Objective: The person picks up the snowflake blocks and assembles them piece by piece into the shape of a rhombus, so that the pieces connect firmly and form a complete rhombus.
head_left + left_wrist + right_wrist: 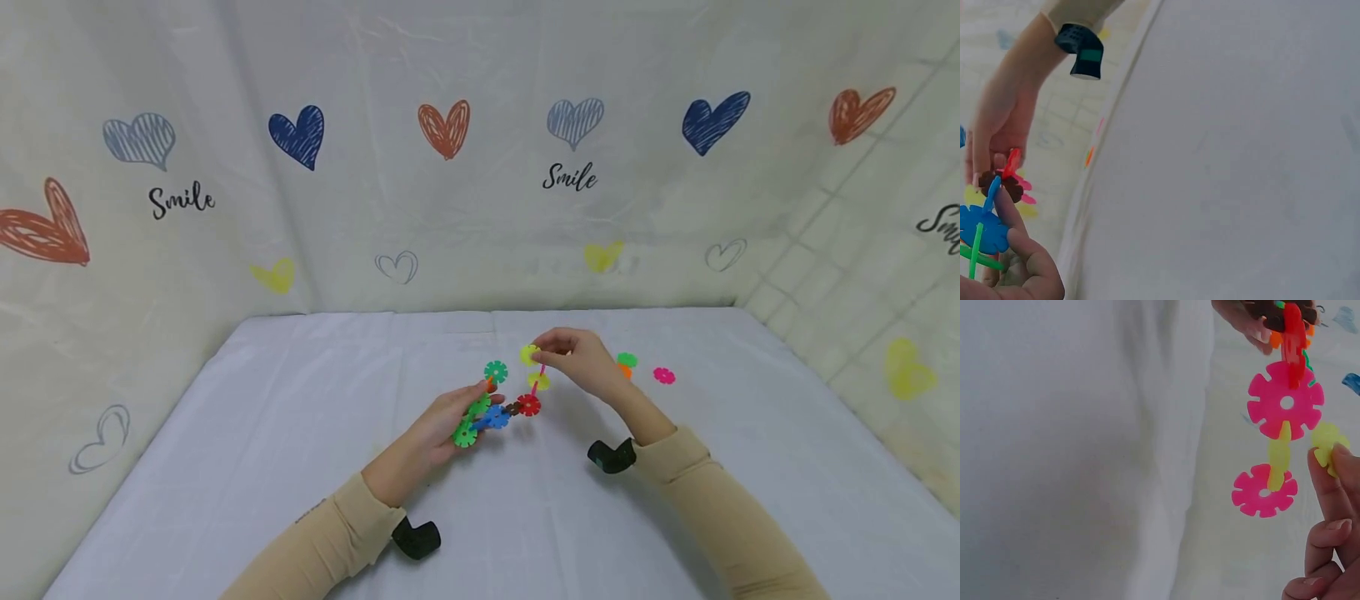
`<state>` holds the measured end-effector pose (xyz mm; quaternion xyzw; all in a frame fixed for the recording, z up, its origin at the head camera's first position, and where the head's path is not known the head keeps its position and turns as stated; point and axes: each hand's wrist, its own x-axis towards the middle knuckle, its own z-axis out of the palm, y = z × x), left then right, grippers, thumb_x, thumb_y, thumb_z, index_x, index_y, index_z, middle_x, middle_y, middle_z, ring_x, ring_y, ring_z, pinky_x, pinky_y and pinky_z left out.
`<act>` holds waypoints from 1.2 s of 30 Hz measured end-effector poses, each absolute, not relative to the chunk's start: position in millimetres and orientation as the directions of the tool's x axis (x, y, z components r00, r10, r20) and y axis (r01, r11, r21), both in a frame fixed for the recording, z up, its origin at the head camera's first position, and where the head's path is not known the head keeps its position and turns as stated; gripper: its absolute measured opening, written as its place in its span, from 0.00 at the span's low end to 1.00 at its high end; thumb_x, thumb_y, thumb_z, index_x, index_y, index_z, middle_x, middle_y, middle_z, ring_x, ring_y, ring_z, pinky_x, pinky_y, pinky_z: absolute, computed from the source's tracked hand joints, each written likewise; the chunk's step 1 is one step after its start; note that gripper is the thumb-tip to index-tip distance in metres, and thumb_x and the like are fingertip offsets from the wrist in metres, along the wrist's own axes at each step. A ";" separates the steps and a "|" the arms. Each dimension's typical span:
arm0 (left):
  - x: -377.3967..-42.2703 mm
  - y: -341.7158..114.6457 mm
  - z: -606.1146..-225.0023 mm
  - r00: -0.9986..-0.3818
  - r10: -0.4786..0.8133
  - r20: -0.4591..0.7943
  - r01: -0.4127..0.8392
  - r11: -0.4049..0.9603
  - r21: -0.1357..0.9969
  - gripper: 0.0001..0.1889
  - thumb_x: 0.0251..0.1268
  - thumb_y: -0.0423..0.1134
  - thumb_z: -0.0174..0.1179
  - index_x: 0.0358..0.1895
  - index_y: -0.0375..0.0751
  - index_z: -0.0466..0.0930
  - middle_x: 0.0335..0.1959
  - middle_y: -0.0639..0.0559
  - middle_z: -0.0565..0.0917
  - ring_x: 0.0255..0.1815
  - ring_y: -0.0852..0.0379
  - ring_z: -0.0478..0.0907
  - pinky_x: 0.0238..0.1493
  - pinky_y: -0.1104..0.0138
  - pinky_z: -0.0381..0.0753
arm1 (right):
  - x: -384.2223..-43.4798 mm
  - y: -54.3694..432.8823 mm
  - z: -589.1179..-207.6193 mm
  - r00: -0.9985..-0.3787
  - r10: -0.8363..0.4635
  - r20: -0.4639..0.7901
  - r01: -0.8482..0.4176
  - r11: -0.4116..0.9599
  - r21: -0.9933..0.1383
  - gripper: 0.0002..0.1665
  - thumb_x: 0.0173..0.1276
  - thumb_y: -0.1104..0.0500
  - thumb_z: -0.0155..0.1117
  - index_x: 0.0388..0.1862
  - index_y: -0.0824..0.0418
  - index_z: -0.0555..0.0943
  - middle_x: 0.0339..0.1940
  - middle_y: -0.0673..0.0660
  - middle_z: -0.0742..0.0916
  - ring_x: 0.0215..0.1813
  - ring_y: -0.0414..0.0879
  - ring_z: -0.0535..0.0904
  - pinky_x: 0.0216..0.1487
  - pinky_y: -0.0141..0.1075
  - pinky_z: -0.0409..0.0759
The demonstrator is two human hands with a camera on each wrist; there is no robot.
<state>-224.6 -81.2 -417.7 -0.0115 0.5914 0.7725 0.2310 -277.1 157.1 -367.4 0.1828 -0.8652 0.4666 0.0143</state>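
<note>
Disc chain [496,417] of thin plastic, flower-shaped pieces with notched rims and round center holes, slotted together in a curve, raised above the lightly creased white tablecloth [517,517]. Countable along it: two blue discs [982,228], one brown disc [513,409], one red disc [528,402], two pink discs [1300,403], one yellow link [1279,453] between the pinks, at least three green discs [465,432]. Gripped near the green end by left hand [444,419]. Pinched between thumb and forefinger of right hand [581,358]: one more yellow disc [1325,435], near the pink end; cannot tell whether touching. Loose at right: at least three, loose green disc [627,359], loose orange disc [626,372], loose pink disc [664,376]. Behind, heart-printed fabric [495,217].
</note>
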 end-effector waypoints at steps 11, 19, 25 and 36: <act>-224.6 -81.0 -418.2 -0.903 0.328 -0.276 -0.336 -0.143 0.931 0.31 0.79 0.55 0.54 0.72 0.35 0.72 0.59 0.45 0.84 0.30 0.62 0.78 0.29 0.73 0.76 | -258.3 145.2 -374.7 -0.870 -0.342 0.355 -0.488 0.507 -0.710 0.06 0.68 0.61 0.73 0.43 0.60 0.88 0.34 0.50 0.87 0.37 0.50 0.74 0.31 0.32 0.71; -222.0 -78.7 -415.9 -0.915 0.314 -0.254 -0.298 -0.099 0.949 0.28 0.79 0.55 0.55 0.73 0.43 0.71 0.62 0.48 0.83 0.30 0.60 0.77 0.27 0.73 0.72 | -256.2 141.9 -377.6 -0.832 -0.362 0.420 -0.554 0.513 -0.655 0.05 0.66 0.64 0.74 0.41 0.60 0.89 0.34 0.49 0.87 0.35 0.48 0.72 0.29 0.32 0.69; -222.1 -78.9 -412.9 -0.916 0.333 -0.224 -0.264 -0.081 0.961 0.22 0.81 0.48 0.50 0.69 0.41 0.70 0.59 0.45 0.85 0.60 0.48 0.76 0.53 0.59 0.73 | -254.5 139.0 -376.6 -0.755 -0.431 0.495 -0.656 0.516 -0.551 0.07 0.62 0.68 0.76 0.39 0.60 0.90 0.33 0.49 0.88 0.32 0.45 0.71 0.32 0.34 0.70; -218.8 -75.5 -408.0 -0.907 0.344 -0.244 -0.274 -0.041 0.961 0.23 0.86 0.46 0.41 0.67 0.32 0.71 0.51 0.42 0.86 0.36 0.58 0.84 0.35 0.72 0.77 | -253.0 132.9 -381.7 -0.704 -0.463 0.538 -0.709 0.500 -0.497 0.06 0.60 0.67 0.78 0.35 0.58 0.91 0.28 0.46 0.88 0.28 0.40 0.68 0.38 0.41 0.62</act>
